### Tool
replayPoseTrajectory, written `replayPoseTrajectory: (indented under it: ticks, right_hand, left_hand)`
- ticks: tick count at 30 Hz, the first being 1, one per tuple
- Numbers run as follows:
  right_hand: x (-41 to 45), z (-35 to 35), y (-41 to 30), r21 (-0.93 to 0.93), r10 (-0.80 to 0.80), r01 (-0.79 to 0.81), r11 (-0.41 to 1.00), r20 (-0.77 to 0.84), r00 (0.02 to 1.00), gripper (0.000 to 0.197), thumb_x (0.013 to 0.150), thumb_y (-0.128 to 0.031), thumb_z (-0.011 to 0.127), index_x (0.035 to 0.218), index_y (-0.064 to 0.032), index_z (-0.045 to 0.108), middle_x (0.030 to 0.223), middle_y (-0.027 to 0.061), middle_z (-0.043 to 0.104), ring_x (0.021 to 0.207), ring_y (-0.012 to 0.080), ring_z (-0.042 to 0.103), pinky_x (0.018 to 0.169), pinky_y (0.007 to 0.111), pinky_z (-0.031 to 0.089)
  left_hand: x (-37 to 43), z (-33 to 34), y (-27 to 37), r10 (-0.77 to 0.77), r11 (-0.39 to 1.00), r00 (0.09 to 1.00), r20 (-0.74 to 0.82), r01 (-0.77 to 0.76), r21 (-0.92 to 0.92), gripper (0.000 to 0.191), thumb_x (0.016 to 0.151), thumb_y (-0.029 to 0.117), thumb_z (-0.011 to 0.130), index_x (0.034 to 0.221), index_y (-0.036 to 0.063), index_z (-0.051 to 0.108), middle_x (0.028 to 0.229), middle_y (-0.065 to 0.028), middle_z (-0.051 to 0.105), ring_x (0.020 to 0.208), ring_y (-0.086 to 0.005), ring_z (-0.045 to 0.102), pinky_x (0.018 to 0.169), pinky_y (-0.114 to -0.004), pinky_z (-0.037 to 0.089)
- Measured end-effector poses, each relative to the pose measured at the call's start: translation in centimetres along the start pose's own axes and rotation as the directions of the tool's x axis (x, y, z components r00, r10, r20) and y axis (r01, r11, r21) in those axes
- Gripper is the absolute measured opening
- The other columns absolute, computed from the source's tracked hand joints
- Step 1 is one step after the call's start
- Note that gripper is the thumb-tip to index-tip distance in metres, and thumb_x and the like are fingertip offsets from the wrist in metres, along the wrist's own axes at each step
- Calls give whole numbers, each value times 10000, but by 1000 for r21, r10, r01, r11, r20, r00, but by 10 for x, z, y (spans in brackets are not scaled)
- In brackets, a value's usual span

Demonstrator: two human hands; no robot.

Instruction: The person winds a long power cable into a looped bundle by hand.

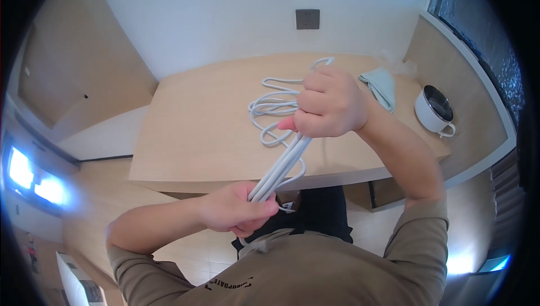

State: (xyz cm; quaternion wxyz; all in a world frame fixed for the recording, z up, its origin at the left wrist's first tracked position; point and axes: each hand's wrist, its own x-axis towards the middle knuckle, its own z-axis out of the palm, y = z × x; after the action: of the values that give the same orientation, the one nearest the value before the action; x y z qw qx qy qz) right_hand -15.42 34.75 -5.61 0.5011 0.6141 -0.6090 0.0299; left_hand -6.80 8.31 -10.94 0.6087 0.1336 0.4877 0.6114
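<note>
A bundle of white cable (280, 167) stretches at a slant between my two hands, several strands side by side. My right hand (331, 101) is closed in a fist around its upper end, above the wooden desk. Near the desk's front edge, in front of my waist, my left hand (238, 211) grips the lower end. Loose coils of the same cable (272, 106) lie on the desk, left of and partly behind my right hand. One cable end (324, 60) shows just beyond that fist. A loose strand hangs in a curve beside the bundle.
The light wooden desk (190, 137) stands against a wall with a dark socket plate (307, 19). On its right side lie a folded pale green cloth (380, 89) and a white mug-like pot with a handle (433, 108), near a wooden side panel (460, 78).
</note>
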Motion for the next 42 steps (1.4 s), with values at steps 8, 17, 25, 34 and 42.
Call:
replayPoseTrajectory:
  ticks: [8,17,25,34,42]
  right_hand:
    - [2,-8,-19,-1,-13,13,1000,119,993,332,760,-273,731,620,-183,444,579,-28,405,511,148,415,422,276,294]
    - [31,-2,-47,81,-110,106,991,35,993,409,737,-241,752,591,-148,381,567,-9,322,499,163,340,422,297,250]
    - [31,-13,-51,53,-48,36,998,253,966,390,737,-207,735,544,-147,402,548,-19,358,491,164,347,419,293,259]
    - [7,-1,-2,-111,64,-26,994,352,934,270,740,-188,706,592,-139,485,558,-14,420,504,173,461,424,310,313]
    - [-23,44,31,-40,58,-48,998,316,947,216,714,-156,715,630,-130,517,560,-10,414,486,172,426,419,308,298]
  left_hand:
    - [-6,5,-11,-36,991,988,-152,55,124,608,964,666,268,736,119,403,512,8,300,449,-100,170,417,-258,174]
    - [24,16,-20,332,931,920,205,-355,85,354,973,372,551,1089,37,560,1027,-153,623,999,-243,583,885,-399,455]
    - [38,43,2,100,995,990,-97,-102,-8,347,1032,389,413,778,168,328,537,33,245,416,-62,162,368,-256,147]
    - [47,-1,-16,386,921,917,-99,-377,99,249,976,271,559,838,106,435,609,-7,375,476,-122,375,405,-265,352]
    - [65,-35,15,128,980,986,-111,-142,-136,306,1010,347,489,814,124,416,575,6,318,434,-85,260,388,-250,199]
